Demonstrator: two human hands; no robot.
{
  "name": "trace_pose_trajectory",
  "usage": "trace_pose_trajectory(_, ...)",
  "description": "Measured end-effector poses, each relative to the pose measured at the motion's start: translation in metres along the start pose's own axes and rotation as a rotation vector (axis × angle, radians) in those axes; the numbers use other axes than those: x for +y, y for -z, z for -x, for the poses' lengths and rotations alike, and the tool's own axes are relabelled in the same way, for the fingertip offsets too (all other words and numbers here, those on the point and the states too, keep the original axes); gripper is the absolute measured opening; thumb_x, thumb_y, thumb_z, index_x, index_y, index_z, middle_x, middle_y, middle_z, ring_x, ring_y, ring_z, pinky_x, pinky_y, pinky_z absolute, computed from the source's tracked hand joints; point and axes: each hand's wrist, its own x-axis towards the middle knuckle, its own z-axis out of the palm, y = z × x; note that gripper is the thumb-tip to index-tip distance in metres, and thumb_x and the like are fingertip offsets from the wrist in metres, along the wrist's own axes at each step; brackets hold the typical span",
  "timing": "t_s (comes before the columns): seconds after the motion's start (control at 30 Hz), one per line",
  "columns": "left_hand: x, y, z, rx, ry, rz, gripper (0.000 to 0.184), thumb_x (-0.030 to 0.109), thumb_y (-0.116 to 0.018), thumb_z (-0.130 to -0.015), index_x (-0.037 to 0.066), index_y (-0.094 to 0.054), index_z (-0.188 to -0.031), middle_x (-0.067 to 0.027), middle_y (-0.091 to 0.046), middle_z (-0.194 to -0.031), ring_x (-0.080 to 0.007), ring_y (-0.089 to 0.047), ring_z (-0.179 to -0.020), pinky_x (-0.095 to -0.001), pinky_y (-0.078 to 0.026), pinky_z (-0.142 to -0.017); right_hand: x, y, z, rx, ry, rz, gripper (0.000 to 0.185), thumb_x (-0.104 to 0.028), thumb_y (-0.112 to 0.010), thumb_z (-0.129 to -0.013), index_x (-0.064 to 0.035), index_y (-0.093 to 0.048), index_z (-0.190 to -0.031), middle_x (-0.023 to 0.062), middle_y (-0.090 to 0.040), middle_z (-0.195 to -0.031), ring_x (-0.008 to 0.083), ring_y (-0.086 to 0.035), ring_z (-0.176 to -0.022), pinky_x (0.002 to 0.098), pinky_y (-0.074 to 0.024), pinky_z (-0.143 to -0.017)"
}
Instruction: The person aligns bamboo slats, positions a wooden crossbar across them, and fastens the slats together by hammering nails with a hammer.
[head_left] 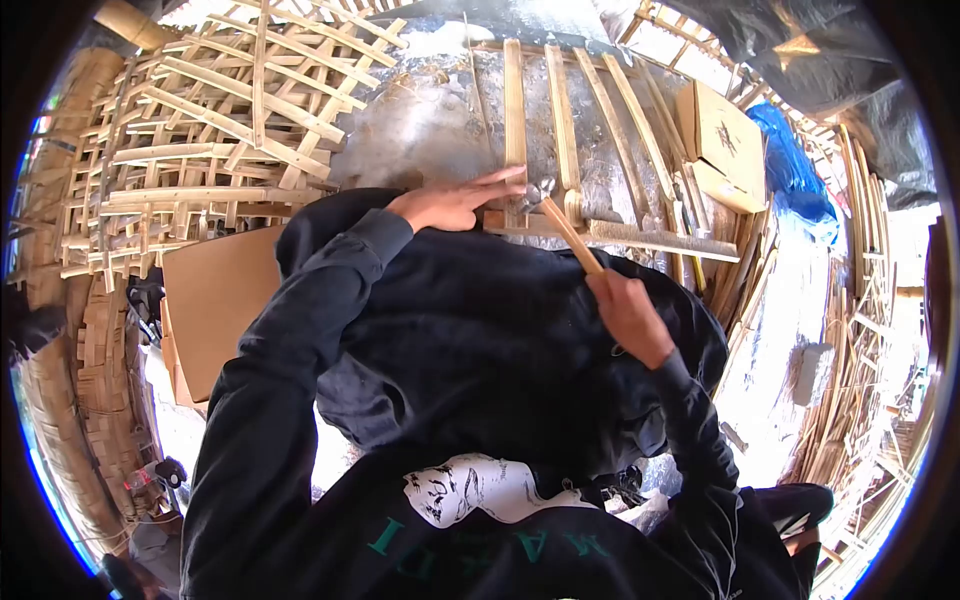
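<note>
My left hand reaches over the near end of a long bamboo slat, fingers stretched out and close together. The fingertips lie at the slat's edge; whether they press on it I cannot tell. In my right hand is a light wooden stick, with the fingers wrapped round its lower part. It slants up and left toward the slat's near end. Something small and shiny shows by the stick's upper tip, too blurred to name. Beneath the slat's near end lies a crosswise wooden bar.
More slats run away from me over a grey sheet-like surface. A woven bamboo lattice stands at the left, above a cardboard panel. At the right are a cardboard box, blue plastic and loose bamboo strips.
</note>
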Motion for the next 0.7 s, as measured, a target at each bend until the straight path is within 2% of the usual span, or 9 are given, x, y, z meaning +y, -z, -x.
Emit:
trace_pose_trajectory(0.03, 0.008, 0.007, 0.0, 0.007, 0.002, -0.006, 0.113, -0.019, -0.044, -0.068, 0.037, -0.025, -0.164, 0.0049, -0.008, -0.175, -0.0267, -0.02, -0.159, -0.0399, -0.036, -0.122, -0.002, 0.019, -0.008, -0.096, -0.063, 0.071, 0.02, -0.017, -0.065, -0.102, -0.0029, -0.057, -0.09, 0.0225, -0.059, -0.08, 0.0411, -0.058, -0.075, 0.0482, -0.0471, -0.068)
trace_pose_trajectory(0.17, 0.016, 0.005, 0.001, -0.026, 0.067, -0.011, 0.111, -0.02, -0.044, -0.068, 0.033, -0.026, -0.165, 0.0049, -0.008, -0.175, -0.025, -0.021, -0.159, -0.037, -0.041, -0.118, -0.02, 0.025, -0.017, 0.023, -0.395, -0.333, 0.024, -0.022, -0.063, -0.103, -0.0048, -0.057, -0.088, 0.0194, -0.056, -0.075, 0.0386, -0.056, -0.068, 0.0482, -0.046, -0.066)
trace_pose_trajectory(0.23, 0.006, 0.003, 0.0, -0.011, 0.008, 0.015, 0.112, -0.02, -0.044, -0.068, 0.035, -0.027, -0.164, 0.0041, -0.008, -0.175, -0.0272, -0.022, -0.159, -0.0394, -0.042, -0.117, -0.008, 0.003, 0.0, -0.076, 0.036, 0.074, 0.024, -0.022, -0.062, -0.103, -0.0032, -0.056, -0.089, 0.0209, -0.056, -0.078, 0.0406, -0.056, -0.071, 0.0494, -0.0441, -0.067)
trace_pose_trajectory(0.3, 0.014, 0.009, 0.001, -0.027, 0.033, -0.007, 0.111, -0.018, -0.044, -0.069, 0.035, -0.027, -0.164, 0.0043, -0.009, -0.175, -0.0278, -0.024, -0.158, -0.0399, -0.041, -0.117, -0.008, 0.021, -0.004, -0.209, -0.124, 0.039, 0.021, -0.02, -0.061, -0.104, -0.0023, -0.057, -0.093, 0.0231, -0.056, -0.084, 0.0418, -0.055, -0.077, 0.0495, -0.0442, -0.07)
trace_pose_trajectory(0.37, 0.024, 0.009, 0.003, -0.034, 0.08, 0.019, 0.108, -0.018, -0.045, -0.07, 0.031, -0.026, -0.165, 0.0054, -0.01, -0.175, -0.0252, -0.025, -0.157, -0.0367, -0.042, -0.116, -0.004, 0.034, -0.013, 0.047, 0.035, 0.015, 0.017, -0.018, -0.06, -0.104, -0.0021, -0.058, -0.097, 0.0245, -0.056, -0.089, 0.0434, -0.054, -0.082, 0.0494, -0.0448, -0.072)
trace_pose_trajectory(0.43, 0.022, 0.006, 0.003, -0.036, 0.064, 0.003, 0.107, -0.018, -0.045, -0.069, 0.03, -0.028, -0.164, 0.0054, -0.01, -0.175, -0.0251, -0.025, -0.158, -0.0354, -0.042, -0.116, 0.0, 0.017, -0.003, 0.15, -0.027, -0.06, 0.016, -0.016, -0.06, -0.104, -0.0005, -0.059, -0.099, 0.0248, -0.056, -0.088, 0.0451, -0.055, -0.083, 0.05, -0.0449, -0.072)
trace_pose_trajectory(0.5, 0.018, 0.004, 0.003, 0.002, 0.044, 0.008, 0.107, -0.018, -0.044, -0.069, 0.031, -0.03, -0.163, 0.0041, -0.009, -0.175, -0.028, -0.023, -0.158, -0.0373, -0.04, -0.118, 0.011, 0.002, 0.012, -0.189, 0.325, 0.718, 0.015, -0.014, -0.06, -0.103, 0.0011, -0.058, -0.1, 0.0251, -0.057, -0.089, 0.0451, -0.055, -0.085, 0.0499, -0.0444, -0.072)
trace_pose_trajectory(0.53, 0.016, 0.007, 0.006, -0.044, 0.036, 0.045, 0.106, -0.018, -0.044, -0.069, 0.03, -0.032, -0.163, 0.0029, -0.009, -0.175, -0.0288, -0.022, -0.158, -0.0384, -0.039, -0.12, 0.005, -0.004, 0.01, -0.189, -0.078, -0.078, 0.015, -0.014, -0.06, -0.103, 0.0012, -0.059, -0.104, 0.0246, -0.057, -0.09, 0.044, -0.056, -0.085, 0.0497, -0.0442, -0.072)
trace_pose_trajectory(0.7, 0.03, 0.009, 0.007, -0.017, 0.005, 0.057, 0.106, -0.019, -0.043, -0.07, 0.027, -0.028, -0.164, 0.0015, -0.009, -0.175, -0.0266, -0.021, -0.159, -0.0389, -0.037, -0.121, -0.006, 0.017, -0.007, 0.125, -0.054, -0.151, 0.019, -0.016, -0.061, -0.103, -0.001, -0.056, -0.093, 0.027, -0.06, -0.088, 0.0459, -0.057, -0.086, 0.0526, -0.0442, -0.074)
